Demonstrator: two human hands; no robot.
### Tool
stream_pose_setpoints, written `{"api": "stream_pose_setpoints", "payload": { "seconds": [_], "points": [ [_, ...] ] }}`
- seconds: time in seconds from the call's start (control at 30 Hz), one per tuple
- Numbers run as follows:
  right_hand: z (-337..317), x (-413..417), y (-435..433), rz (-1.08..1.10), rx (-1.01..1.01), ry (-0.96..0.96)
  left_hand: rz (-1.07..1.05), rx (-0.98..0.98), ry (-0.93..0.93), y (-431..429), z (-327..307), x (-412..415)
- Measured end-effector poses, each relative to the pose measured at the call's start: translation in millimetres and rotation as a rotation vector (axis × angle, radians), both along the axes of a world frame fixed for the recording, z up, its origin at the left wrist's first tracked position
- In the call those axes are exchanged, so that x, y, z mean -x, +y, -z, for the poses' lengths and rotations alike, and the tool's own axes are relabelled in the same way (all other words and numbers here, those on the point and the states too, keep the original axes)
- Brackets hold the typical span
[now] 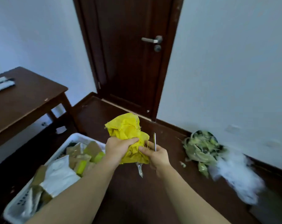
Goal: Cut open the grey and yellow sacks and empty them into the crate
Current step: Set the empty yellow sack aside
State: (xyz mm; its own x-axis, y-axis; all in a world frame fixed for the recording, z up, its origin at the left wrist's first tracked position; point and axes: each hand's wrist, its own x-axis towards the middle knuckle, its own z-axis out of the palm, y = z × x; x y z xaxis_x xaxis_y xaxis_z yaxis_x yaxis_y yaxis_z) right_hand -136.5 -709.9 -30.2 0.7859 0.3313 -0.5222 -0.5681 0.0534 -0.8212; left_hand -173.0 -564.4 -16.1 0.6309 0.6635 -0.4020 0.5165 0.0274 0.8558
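Note:
A crumpled yellow sack (127, 128) is held up over the dark floor, just right of the white crate (75, 136). My left hand (119, 147) grips the sack's bunched middle. My right hand (154, 153) pinches the sack's right side and also holds a thin metal blade (154, 141) that points upward. A bit of clear plastic (140, 169) hangs below the sack. The crate holds several cardboard parcels, white mailers and yellow-green packets.
A pile of greenish sack scraps in a dark bin (201, 147) lies by the right wall, with a blurred white bag (237, 173) beside it. A brown table (24, 101) stands at the left. A closed dark door (129, 54) is ahead.

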Motion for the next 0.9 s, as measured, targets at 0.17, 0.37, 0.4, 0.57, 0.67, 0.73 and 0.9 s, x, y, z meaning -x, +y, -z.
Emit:
{"api": "stream_pose_setpoints", "payload": {
  "seconds": [0.17, 0.37, 0.4, 0.57, 0.67, 0.73, 0.9],
  "points": [
    [-2.4, -65.1, -178.3, 0.318, -0.018, -0.025, 0.205, 0.084, -0.028, -177.4, -4.2, -101.7],
    [-13.1, -105.1, -371.5, 0.564, 0.014, 0.009, 0.455, 0.138, -0.037, -378.5, -3.7, -186.0],
    [-13.9, -108.9, -396.0, 0.603, 0.024, 0.019, 0.495, 0.133, -0.033, -406.3, -3.2, -196.4],
    [-9.4, -127.6, -510.6, 0.844, 0.021, 0.015, 0.719, 0.102, -0.036, -537.4, -2.3, -244.5],
    [-1.0, -140.4, -574.4, 0.979, 0.072, -0.031, 0.864, 0.087, -0.037, -612.9, 1.0, -272.9],
    [5.8, -151.3, -616.9, 1.037, 0.157, -0.034, 0.932, 0.104, -0.027, -662.4, 2.9, -290.9],
    [10.2, -194.2, -723.7, 1.150, 0.259, 0.067, 1.050, 0.155, -0.017, -784.1, 12.6, -349.4]
  ]
}}
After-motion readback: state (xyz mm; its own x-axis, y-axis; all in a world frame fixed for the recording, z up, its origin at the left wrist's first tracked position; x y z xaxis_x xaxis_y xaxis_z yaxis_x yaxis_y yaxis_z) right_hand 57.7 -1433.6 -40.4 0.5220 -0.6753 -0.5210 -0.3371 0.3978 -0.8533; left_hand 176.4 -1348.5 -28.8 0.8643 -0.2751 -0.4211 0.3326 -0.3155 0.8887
